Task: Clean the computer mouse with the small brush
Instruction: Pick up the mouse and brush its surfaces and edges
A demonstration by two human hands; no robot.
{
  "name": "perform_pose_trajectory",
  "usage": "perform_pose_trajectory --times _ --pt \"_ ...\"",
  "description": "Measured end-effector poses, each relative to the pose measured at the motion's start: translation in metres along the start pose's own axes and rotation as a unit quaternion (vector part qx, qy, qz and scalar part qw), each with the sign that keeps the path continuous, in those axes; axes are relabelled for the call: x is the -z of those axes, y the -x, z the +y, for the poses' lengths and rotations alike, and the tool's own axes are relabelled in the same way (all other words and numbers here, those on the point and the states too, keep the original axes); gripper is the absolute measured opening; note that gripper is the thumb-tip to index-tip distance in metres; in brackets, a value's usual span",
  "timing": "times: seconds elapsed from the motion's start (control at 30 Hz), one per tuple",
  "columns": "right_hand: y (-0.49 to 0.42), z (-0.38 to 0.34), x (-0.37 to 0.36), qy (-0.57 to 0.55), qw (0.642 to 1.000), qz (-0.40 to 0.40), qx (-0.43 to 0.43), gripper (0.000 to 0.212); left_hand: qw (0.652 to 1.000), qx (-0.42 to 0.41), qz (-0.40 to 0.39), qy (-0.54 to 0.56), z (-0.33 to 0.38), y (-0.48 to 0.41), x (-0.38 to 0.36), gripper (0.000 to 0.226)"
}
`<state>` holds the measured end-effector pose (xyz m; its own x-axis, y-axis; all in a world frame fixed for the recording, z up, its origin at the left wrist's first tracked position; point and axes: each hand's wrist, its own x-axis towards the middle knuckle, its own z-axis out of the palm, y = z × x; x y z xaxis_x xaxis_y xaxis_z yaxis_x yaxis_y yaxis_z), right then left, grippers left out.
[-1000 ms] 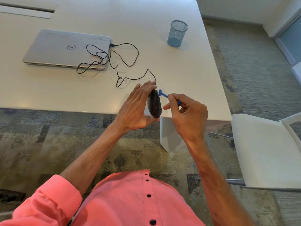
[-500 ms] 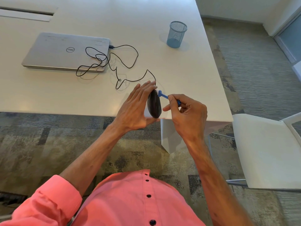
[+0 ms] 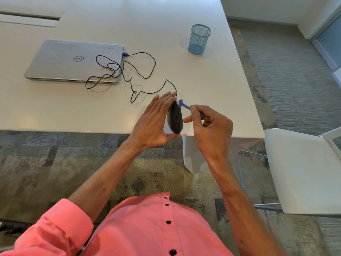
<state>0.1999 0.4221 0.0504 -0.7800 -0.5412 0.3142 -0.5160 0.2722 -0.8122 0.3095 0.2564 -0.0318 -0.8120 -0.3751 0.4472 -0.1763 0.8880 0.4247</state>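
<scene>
The black computer mouse point(image 3: 175, 119) is held on its edge above the near edge of the white table point(image 3: 114, 111). My left hand point(image 3: 153, 124) holds it, fingers stretched along its far side and thumb under its near end. My right hand point(image 3: 210, 126) pinches the handle of a small blue brush point(image 3: 185, 105). The brush's white bristles touch the mouse's front end, where the black cable point(image 3: 140, 74) leaves it.
The cable loops across the table to a closed silver laptop point(image 3: 73, 60) at the left. A blue mesh pen cup point(image 3: 199, 39) stands at the back right. A white chair point(image 3: 302, 169) is to my right, and carpet lies below.
The brush head has shifted slightly toward the mouse's front tip. Both hands and the mouse stay in nearly the same place.
</scene>
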Motion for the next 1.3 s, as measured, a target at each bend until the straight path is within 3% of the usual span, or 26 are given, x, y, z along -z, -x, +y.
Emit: perform_pose_trajectory --times 0.6,0.87,0.97,1.13,1.23,1.3 --pt "0.009 -0.009 0.016 0.146 0.982 -0.118 0.021 0.019 0.999 0.027 -0.017 0.011 0.0 0.005 0.002 0.109" --pt "0.001 -0.023 0.044 0.34 0.904 -0.243 0.092 0.027 0.999 0.027 -0.023 0.029 0.005 0.01 0.001 0.122" --pt "0.002 -0.024 0.046 0.292 0.928 -0.215 0.087 0.025 0.998 0.036 -0.015 0.042 0.006 0.009 0.005 0.122" --pt "0.004 -0.028 0.039 0.086 0.993 -0.078 0.035 0.017 0.998 0.038 -0.011 0.049 0.006 0.011 0.009 0.121" --pt "0.005 -0.028 0.032 0.0 0.998 -0.067 -0.006 0.016 0.998 0.037 -0.01 0.052 0.007 0.013 0.01 0.126" --pt "0.005 -0.025 0.03 0.007 0.996 -0.085 -0.027 0.018 0.998 0.041 -0.006 0.055 0.007 0.014 0.01 0.129"
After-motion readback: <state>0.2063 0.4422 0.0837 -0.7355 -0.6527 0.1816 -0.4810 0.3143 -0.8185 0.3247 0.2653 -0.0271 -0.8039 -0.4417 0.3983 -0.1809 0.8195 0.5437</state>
